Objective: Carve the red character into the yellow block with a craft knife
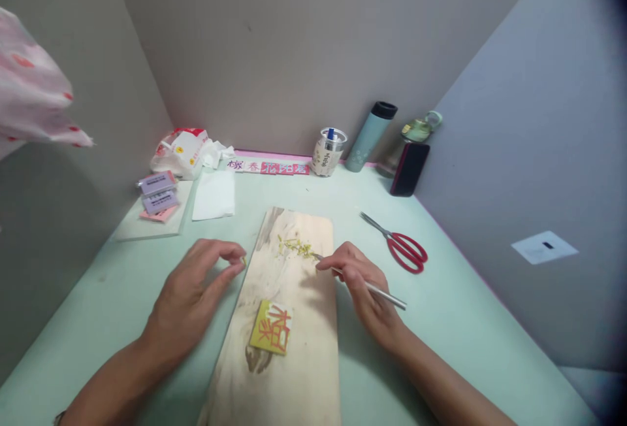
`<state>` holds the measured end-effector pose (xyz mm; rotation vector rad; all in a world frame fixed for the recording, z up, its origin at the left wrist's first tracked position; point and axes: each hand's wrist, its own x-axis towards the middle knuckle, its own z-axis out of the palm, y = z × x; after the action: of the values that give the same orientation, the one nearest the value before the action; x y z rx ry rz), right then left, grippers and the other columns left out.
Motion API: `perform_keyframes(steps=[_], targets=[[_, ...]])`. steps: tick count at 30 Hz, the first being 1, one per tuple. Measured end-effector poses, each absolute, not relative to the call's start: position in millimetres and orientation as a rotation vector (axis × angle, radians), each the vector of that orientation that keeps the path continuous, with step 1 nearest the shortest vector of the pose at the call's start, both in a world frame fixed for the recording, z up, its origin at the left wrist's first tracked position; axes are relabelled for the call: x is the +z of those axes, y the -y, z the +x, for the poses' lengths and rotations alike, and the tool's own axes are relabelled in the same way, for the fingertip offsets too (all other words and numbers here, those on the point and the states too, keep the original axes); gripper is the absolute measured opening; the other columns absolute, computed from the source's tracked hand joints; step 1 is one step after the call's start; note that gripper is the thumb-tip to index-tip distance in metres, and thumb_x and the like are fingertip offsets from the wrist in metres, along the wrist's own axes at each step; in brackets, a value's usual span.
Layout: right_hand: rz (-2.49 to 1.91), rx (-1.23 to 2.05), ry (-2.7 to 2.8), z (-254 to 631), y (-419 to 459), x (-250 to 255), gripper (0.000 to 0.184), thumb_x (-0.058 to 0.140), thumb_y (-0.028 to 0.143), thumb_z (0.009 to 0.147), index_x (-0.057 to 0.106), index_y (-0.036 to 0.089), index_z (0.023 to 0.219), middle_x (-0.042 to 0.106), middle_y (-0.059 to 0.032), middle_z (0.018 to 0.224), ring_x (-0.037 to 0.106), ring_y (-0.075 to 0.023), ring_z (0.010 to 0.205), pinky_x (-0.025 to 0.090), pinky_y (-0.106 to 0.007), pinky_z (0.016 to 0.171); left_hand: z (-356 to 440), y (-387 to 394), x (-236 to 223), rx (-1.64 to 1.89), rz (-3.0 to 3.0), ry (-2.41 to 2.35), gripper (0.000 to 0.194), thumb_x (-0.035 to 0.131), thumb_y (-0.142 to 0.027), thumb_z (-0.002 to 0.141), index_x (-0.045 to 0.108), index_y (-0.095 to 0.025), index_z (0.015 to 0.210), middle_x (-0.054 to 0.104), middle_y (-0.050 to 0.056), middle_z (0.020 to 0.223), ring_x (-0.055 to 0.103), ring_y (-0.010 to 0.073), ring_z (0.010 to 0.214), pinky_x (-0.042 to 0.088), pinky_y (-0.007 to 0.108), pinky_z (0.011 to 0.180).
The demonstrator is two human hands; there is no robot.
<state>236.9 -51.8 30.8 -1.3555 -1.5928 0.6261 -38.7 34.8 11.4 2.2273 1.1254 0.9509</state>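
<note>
My right hand (365, 289) grips a slim silver craft knife (386, 295). Its tip points at a scatter of yellow-green shavings (296, 247) on the wooden board (313, 347). Left of the board, my left hand (193, 292) has thumb and forefinger pinched together, with a tiny yellowish scrap (244, 260) showing at the fingertips. Nearer to me on the board lies a square yellow-green carving block (255, 338), apart from both hands. A character in orange-red lines covers its face, and pale cut areas show at its upper and right sides.
Red-handled scissors (409, 253) lie right of the board. Behind stand a cup of pens (328, 155), a blue bottle (369, 138), a green-topped bottle (416, 131) and a phone (410, 170). Wrapped blocks (159, 194), folded tissue (214, 195), a tissue pack (181, 151) and character tiles (269, 168) sit back left.
</note>
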Motion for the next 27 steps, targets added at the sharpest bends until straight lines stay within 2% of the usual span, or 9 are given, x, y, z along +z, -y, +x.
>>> perform_keyframes(steps=[2, 3, 5, 7, 10, 14, 17, 21, 27], targets=[[-1.36, 0.703, 1.508, 233, 53, 30, 0.037, 0.049, 0.045, 0.103, 0.076, 0.023, 0.091, 0.058, -0.0037, 0.081, 0.055, -0.0191, 0.074, 0.044, -0.032, 0.068, -33, -25, 9, 0.781, 2.211, -0.93, 0.04, 0.051, -0.033, 0.101, 0.047, -0.034, 0.141, 0.068, 0.002, 0.126, 0.063, 0.0229, 0.12, 0.052, 0.035, 0.099], [-1.371, 0.749, 1.455, 231, 54, 30, 0.03, 0.057, 0.042, 0.1, 0.075, 0.022, 0.088, 0.06, -0.0033, 0.08, 0.056, -0.0186, 0.073, 0.044, -0.031, 0.066, -31, -20, 6, 0.686, 2.227, -0.858, 0.054, 0.058, -0.034, 0.097, 0.04, -0.036, 0.148, 0.061, 0.003, 0.14, 0.057, 0.0252, 0.131, 0.05, 0.038, 0.106], [-1.4, 0.859, 1.341, 226, 55, 29, 0.018, 0.069, 0.037, 0.091, 0.073, 0.021, 0.084, 0.062, -0.0017, 0.076, 0.056, -0.0171, 0.069, 0.043, -0.028, 0.062, -29, -14, -1, 0.564, 2.299, -0.771, 0.081, 0.077, -0.036, 0.083, 0.035, -0.037, 0.153, 0.047, 0.006, 0.155, 0.042, 0.0328, 0.145, 0.042, 0.049, 0.116], [-1.408, 0.97, 1.238, 222, 56, 28, 0.014, 0.073, 0.034, 0.086, 0.071, 0.021, 0.083, 0.061, 0.0004, 0.071, 0.053, -0.015, 0.063, 0.041, -0.026, 0.057, -30, -13, -8, 0.496, 2.371, -0.722, 0.095, 0.085, -0.031, 0.074, 0.033, -0.037, 0.154, 0.046, 0.006, 0.156, 0.034, 0.0359, 0.149, 0.033, 0.056, 0.121], [-1.367, 1.071, 1.147, 216, 59, 24, 0.016, 0.075, 0.034, 0.084, 0.065, 0.02, 0.082, 0.058, 0.0031, 0.066, 0.048, -0.0125, 0.058, 0.037, -0.024, 0.053, -32, -16, -11, 0.481, 2.434, -0.676, 0.087, 0.08, -0.027, 0.081, 0.031, -0.037, 0.153, 0.053, 0.006, 0.15, 0.038, 0.0328, 0.146, 0.031, 0.055, 0.122], [-1.335, 1.108, 1.134, 210, 62, 21, 0.021, 0.078, 0.033, 0.081, 0.063, 0.02, 0.076, 0.057, 0.0035, 0.065, 0.047, -0.0118, 0.057, 0.036, -0.024, 0.052, -29, -20, -11, 0.616, 2.46, -0.78, 0.062, 0.065, -0.038, 0.095, 0.036, -0.031, 0.149, 0.057, 0.009, 0.144, 0.046, 0.0317, 0.14, 0.029, 0.056, 0.123], [-1.342, 1.106, 1.139, 208, 61, 19, 0.018, 0.079, 0.032, 0.079, 0.066, 0.021, 0.076, 0.059, 0.0032, 0.064, 0.049, -0.0124, 0.056, 0.039, -0.024, 0.052, -26, -19, -13, 0.613, 2.466, -0.817, 0.058, 0.066, -0.044, 0.094, 0.043, -0.028, 0.144, 0.059, 0.01, 0.141, 0.044, 0.034, 0.141, 0.029, 0.057, 0.122], [-1.343, 1.08, 1.233, 208, 60, 17, 0.011, 0.074, 0.03, 0.085, 0.069, 0.021, 0.08, 0.066, -0.0009, 0.073, 0.057, -0.015, 0.064, 0.046, -0.025, 0.057, -22, -16, -14, 0.63, 2.42, -0.809, 0.046, 0.068, -0.039, 0.093, 0.052, -0.028, 0.135, 0.062, 0.009, 0.131, 0.046, 0.0343, 0.139, 0.033, 0.054, 0.119], [-1.343, 1.094, 1.26, 208, 62, 17, 0.007, 0.073, 0.027, 0.086, 0.07, 0.022, 0.084, 0.067, -0.0002, 0.074, 0.06, -0.015, 0.065, 0.048, -0.024, 0.057, -20, -14, -11, 0.646, 2.381, -0.816, 0.039, 0.066, -0.039, 0.095, 0.053, -0.029, 0.131, 0.058, 0.009, 0.128, 0.041, 0.0339, 0.139, 0.043, 0.048, 0.111]])
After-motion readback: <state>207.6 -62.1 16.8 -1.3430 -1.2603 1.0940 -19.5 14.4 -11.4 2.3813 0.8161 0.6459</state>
